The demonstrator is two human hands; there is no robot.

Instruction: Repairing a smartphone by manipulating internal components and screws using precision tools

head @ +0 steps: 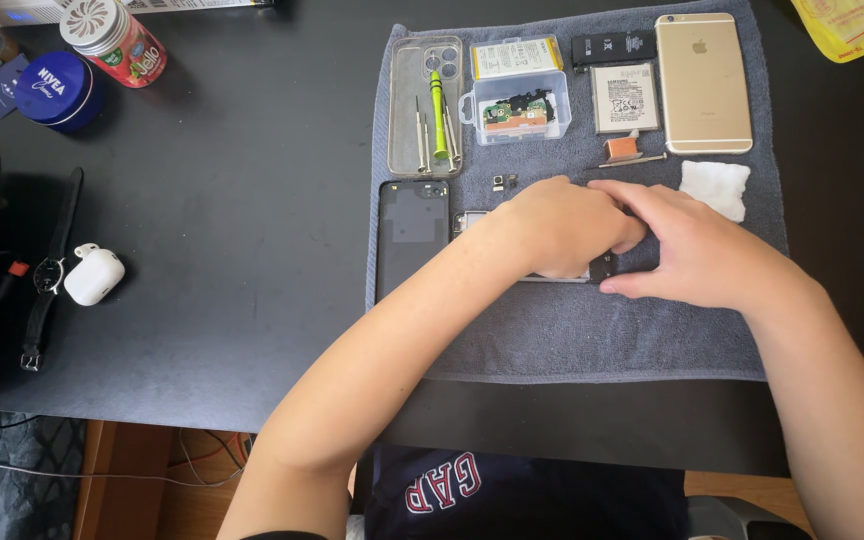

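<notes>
Head view, looking down on a dark desk (222, 200) with a grey towel (572, 330) spread on it. We see both forearms reach in from the lower edge and converge over the towel's middle. The left hand (557, 225) lies palm down, knuckles raised and fingers curled under, pressing on an opened phone (552, 272) that lies flat on the towel; only the phone's left corner and lower edge show beneath the hand. Whether the left fingers pinch any part we cannot tell. The right hand (697, 245) rests just beside it, touching it, fingers extended and loosely together, thumb along the phone's lower right corner; it steadies rather than grasps.

Left of the hands lies a black back cover (413, 235). Above it a clear case (424, 100) holds a green screwdriver (437, 110). Further along the towel's top are a small clear box (517, 108), a gold phone (702, 80) face down, and a white pad (715, 185).
</notes>
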